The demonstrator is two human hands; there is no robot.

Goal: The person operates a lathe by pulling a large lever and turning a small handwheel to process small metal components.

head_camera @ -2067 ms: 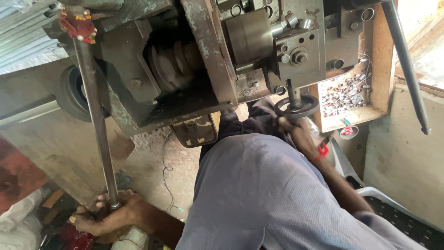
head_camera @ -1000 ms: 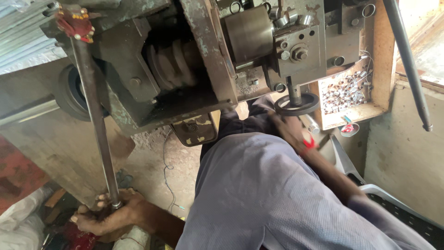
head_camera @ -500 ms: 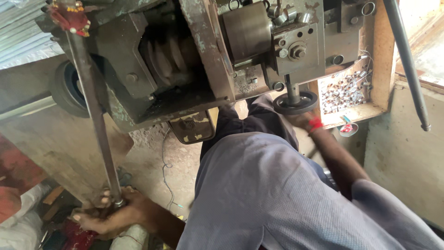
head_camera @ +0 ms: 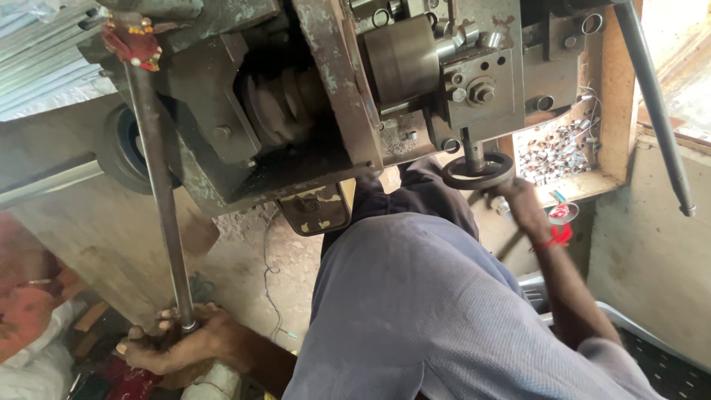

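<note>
At the lathe, both your hands are on its controls.

Nearest you, your left hand (head_camera: 174, 342) is wrapped tight round the lower end of the long steel lever rod (head_camera: 159, 192). Farther out, your right hand (head_camera: 521, 198), red thread at the wrist, grips the rim of the small black handwheel (head_camera: 478, 171) under the grey machine body (head_camera: 311, 96). Beyond it, a wooden tray (head_camera: 613, 96) holds small metal rings.
</note>
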